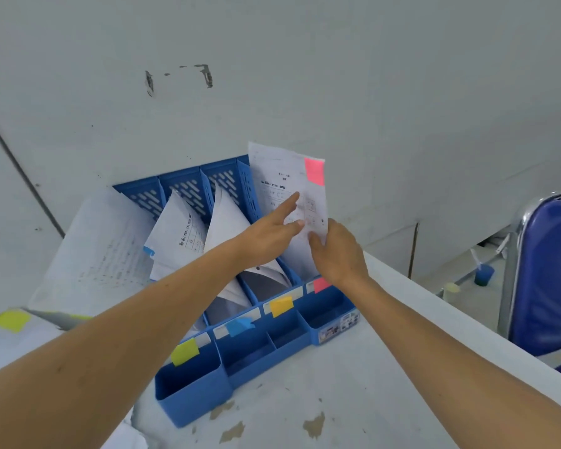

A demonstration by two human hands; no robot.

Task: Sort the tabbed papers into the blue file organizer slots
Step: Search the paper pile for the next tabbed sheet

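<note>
A blue file organizer (324, 315) stands on the table against the wall, its slots labelled in front with yellow-green, blue, orange and pink tabs. A printed paper with a pink tab (285, 176) stands upright in the rightmost slot, the one with the pink label. My right hand (337, 254) pinches this paper's lower right edge. My left hand (272, 231) lies with straight fingers flat against the paper's face. A paper with a blue tab (178, 234) leans in the second slot and another white sheet (227, 222) in the third.
A loose sheet with a yellow-green tab (94, 254) lies over a pile of papers at the left of the organizer. A blue chair (548, 273) stands to the right beyond the table edge. The grey wall rises right behind the organizer.
</note>
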